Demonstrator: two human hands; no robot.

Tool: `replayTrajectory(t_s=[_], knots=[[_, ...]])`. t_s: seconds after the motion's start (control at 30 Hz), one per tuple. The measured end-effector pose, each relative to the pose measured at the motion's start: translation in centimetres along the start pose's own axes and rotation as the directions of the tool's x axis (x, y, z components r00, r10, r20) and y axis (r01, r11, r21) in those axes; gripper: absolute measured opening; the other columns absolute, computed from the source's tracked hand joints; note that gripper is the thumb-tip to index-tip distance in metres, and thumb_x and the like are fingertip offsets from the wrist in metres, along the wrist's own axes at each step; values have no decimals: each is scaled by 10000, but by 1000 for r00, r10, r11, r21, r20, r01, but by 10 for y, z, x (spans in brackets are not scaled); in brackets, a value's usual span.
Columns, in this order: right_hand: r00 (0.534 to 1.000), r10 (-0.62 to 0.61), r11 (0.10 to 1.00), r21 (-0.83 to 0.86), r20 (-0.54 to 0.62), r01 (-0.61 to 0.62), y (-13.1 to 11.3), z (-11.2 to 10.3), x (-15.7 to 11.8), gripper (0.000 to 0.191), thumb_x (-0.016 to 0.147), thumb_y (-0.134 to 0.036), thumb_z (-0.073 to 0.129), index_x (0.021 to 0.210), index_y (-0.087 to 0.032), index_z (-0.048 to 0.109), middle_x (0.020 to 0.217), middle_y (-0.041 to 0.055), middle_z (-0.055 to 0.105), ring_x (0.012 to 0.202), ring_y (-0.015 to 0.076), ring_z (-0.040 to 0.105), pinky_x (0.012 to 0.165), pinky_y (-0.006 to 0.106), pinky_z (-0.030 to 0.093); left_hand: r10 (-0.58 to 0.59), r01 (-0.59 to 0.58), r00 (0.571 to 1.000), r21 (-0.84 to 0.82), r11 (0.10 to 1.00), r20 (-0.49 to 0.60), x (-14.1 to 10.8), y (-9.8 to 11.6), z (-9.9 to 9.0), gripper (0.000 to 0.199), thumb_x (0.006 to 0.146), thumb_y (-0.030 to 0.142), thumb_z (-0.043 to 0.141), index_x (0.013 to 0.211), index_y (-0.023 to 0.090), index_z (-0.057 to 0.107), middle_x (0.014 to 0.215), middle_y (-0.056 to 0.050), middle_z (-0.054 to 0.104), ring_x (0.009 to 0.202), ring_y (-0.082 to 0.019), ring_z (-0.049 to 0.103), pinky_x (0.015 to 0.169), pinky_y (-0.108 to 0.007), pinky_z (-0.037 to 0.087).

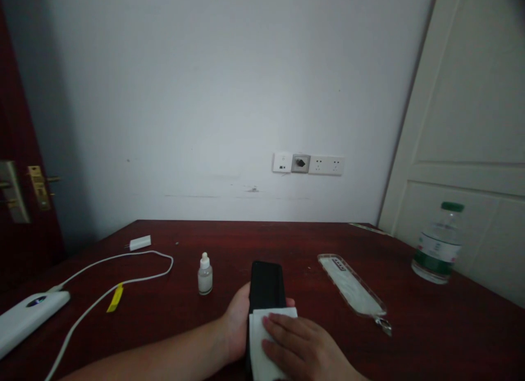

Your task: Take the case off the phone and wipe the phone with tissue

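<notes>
A dark red wooden surface point(311, 244) fills the lower half of the view and meets a pale wall fitted with a row of sockets point(308, 164). A cream door point(471, 129) stands at the right and a dark red door with brass hardware point(24, 168) at the left. On the right part of the surface a clear water bottle point(438, 244) with a green cap stands upright, well apart from the hands. At the far left lies a white power bank point(28, 314), with a white cable point(110, 282) looping from it toward a white charger plug point(140, 242) near the back edge; a yellow tag point(115, 297) sits on the cable. A transparent phone case point(351, 285) lies flat to the right of centre, angled, near the phone but apart from it. The black phone point(266, 285) lies at front centre, screen up. The left hand point(237, 326) is wrapped around the phone's left side, holding it, with a fingertip showing at its right edge. The right hand point(301, 348) lies flat with fingers extended, pressing a white cloth point(259, 343) onto the lower part of the phone. A small white dropper bottle point(205, 274) stands upright just left of the phone, not touching it.
</notes>
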State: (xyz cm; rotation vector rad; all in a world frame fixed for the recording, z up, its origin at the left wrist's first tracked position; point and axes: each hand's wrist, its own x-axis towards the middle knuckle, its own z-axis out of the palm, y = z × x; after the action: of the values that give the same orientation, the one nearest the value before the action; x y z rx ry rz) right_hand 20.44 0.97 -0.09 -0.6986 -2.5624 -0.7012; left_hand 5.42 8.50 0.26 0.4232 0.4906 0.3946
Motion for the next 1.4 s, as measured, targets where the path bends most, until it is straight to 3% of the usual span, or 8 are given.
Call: replayTrajectory(t_s=[0.13,0.23,0.47,0.6,0.73,0.9,1.1,1.4], knots=[[998,-67,997,29,-5,67,-1,0,5,292,977,-297,324,1072,-196,581,1225,5,554,1114,159,518,823,269,496,92,-90,994,38,995,-58,-1,0,1,536,835,463,343,885,-4,601,803,-165,642,731,-206,621,699,-261,455],[995,-99,994,54,13,99,-1,-3,9,276,971,-305,348,1101,-204,570,1261,-3,522,1158,149,475,868,264,468,138,-135,988,43,990,-68,-1,0,2,534,852,447,298,867,10,605,817,-165,644,761,-220,625,742,-296,454],[1000,2,998,64,27,-4,-3,-6,5,295,973,-281,335,1086,-169,583,1216,46,559,1093,192,536,832,301,490,43,-42,998,32,999,-36,-3,1,3,583,840,480,294,940,-12,591,771,-168,639,699,-198,623,576,-226,434],[998,-59,995,85,17,58,-2,-4,6,318,983,-301,301,1040,-202,598,1213,-7,564,1106,145,523,866,263,467,95,-92,993,51,994,-75,-3,-1,4,561,837,462,321,903,-20,601,800,-172,641,714,-205,624,658,-250,451],[996,-86,996,17,3,86,-2,0,9,335,987,-318,273,1159,-212,540,1273,-13,507,1154,138,479,863,242,465,104,-102,993,38,994,-52,-3,1,4,551,843,448,307,878,-13,608,788,-156,646,725,-211,626,724,-283,453],[1000,17,990,-138,-15,-19,-1,6,7,368,988,-296,252,1231,-158,491,1254,63,522,1127,182,509,826,258,488,20,-20,1000,8,1000,-18,-2,2,1,578,825,477,291,904,-4,600,743,-152,640,645,-187,610,617,-236,443],[999,32,991,-130,5,-31,2,3,2,355,980,-295,279,1201,-147,513,1233,76,542,1080,194,545,795,278,507,-24,23,1000,-85,996,-8,0,1,2,489,803,456,370,915,35,592,626,-89,603,533,-150,561,483,-192,385],[1000,-16,997,-73,18,18,1,9,4,345,974,-290,333,1278,-174,446,1298,50,484,1190,176,440,905,275,440,44,-42,998,55,998,-49,-2,2,1,591,831,472,273,920,-19,589,695,-150,625,628,-189,606,635,-241,428]])
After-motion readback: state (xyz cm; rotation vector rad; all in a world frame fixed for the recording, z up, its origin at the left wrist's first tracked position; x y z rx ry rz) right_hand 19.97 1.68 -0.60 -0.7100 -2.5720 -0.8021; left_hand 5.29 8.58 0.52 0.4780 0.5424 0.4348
